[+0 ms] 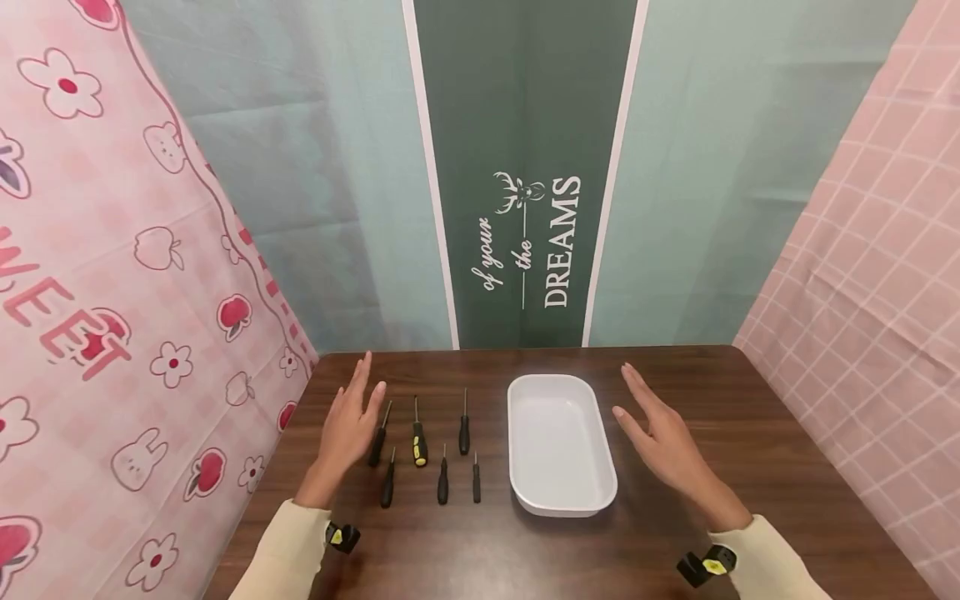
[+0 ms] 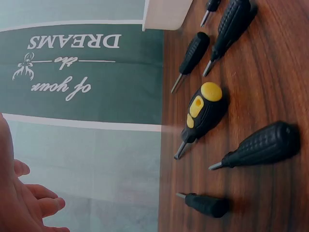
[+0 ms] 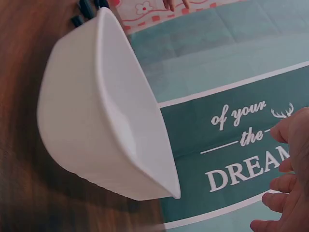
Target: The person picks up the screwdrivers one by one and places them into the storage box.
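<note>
My left hand (image 1: 350,423) is held over the left part of the table with its fingers extended, holding nothing. Just right of it lie several black-handled screwdrivers in two loose rows. Nearest the hand is a black screwdriver (image 1: 377,447); beside that one is a black-and-yellow screwdriver (image 2: 205,108). Others include a long thin screwdriver (image 1: 464,433) at the back and a small screwdriver (image 1: 476,483) in front. A white rectangular tray (image 1: 562,507) stands right of the screwdrivers. My right hand (image 1: 666,440) is beyond the tray's right side, fingers extended, apart from it and with nothing in it.
Everything lies on a dark wood-grain table (image 1: 465,550). A green printed curtain (image 1: 525,100) hangs behind its back edge. Pink patterned cloth (image 1: 172,333) borders the left, and pink checked cloth (image 1: 862,275) the right. Both wrists wear black camera mounts.
</note>
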Demonstrator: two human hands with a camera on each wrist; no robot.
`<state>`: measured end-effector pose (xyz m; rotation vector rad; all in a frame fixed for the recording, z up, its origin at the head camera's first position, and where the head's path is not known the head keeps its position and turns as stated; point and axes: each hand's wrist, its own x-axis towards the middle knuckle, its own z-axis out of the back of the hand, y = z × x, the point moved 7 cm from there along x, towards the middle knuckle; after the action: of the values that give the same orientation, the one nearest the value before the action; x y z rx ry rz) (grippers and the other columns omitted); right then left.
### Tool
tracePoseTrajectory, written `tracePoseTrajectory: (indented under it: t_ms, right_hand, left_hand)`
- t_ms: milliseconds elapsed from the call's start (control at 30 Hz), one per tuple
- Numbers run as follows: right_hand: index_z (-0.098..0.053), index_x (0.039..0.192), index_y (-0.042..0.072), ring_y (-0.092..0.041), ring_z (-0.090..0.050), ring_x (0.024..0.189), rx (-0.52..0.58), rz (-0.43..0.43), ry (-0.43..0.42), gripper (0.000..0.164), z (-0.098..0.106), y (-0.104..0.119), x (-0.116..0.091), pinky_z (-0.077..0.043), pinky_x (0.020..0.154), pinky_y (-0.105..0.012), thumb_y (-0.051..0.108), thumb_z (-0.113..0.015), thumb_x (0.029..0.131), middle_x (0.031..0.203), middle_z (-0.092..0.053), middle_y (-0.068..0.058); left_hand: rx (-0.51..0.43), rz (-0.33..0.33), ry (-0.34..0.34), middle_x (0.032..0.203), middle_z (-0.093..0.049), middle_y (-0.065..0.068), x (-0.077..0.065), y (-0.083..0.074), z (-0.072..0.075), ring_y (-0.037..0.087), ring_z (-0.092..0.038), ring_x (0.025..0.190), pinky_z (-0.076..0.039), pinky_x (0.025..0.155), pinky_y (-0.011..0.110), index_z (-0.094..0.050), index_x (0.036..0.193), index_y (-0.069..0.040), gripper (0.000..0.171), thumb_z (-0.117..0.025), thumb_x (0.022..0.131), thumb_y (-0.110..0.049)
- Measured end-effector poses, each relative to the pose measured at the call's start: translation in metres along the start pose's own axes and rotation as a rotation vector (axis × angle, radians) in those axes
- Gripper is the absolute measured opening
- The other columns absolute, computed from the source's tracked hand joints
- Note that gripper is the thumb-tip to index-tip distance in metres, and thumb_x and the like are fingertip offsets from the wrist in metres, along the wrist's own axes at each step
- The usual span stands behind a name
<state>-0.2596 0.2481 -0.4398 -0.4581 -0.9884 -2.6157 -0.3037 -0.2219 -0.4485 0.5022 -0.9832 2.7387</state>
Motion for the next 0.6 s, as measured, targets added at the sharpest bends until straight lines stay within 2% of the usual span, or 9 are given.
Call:
tracePoseTrajectory:
  t_ms: [267,600]
  right_hand:
    - [-0.027,0.161,0.018,-0.042,-0.039,0.142,0.013,-0.021,-0.029,0.065,-0.014,-0.001,-0.012,-0.048,0.092,-0.059,0.027,-0.058,0.104,0.165,-0.028,-0.008]
    - [-0.033,0.159,0.014,-0.044,-0.041,0.140,0.061,-0.039,-0.033,0.061,-0.031,-0.007,-0.019,-0.051,0.088,-0.058,0.022,-0.058,0.104,0.162,-0.033,-0.012]
  left_hand:
    - [-0.023,0.024,0.019,0.166,-0.023,0.011,-0.010,0.000,-0.002,0.038,-0.035,0.146,-0.016,0.118,0.061,-0.015,0.163,-0.028,0.061,-0.037,0.109,-0.045]
    - [-0.052,0.048,0.021,0.161,-0.034,0.009,-0.026,0.000,-0.011,0.041,-0.043,0.140,-0.030,0.112,0.061,-0.028,0.160,-0.028,0.056,-0.038,0.109,-0.047]
